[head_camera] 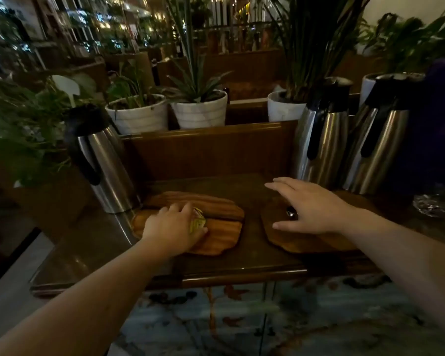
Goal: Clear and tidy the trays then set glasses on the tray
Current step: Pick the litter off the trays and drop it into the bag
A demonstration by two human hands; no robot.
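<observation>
Two wavy-edged wooden trays lie stacked at the left, the upper one shifted back. My left hand rests on the lower tray, closed around a small yellow-green crumpled thing. A darker wooden tray lies to the right. My right hand hovers flat over it, fingers spread, holding nothing. A small dark round object sits on that tray just under the hand. A clear glass piece stands at the far right, partly cut off.
One steel thermos jug stands left of the trays, two more at the right back. A wooden backboard rises behind the counter, with potted plants beyond. The counter's front edge drops to a patterned floor.
</observation>
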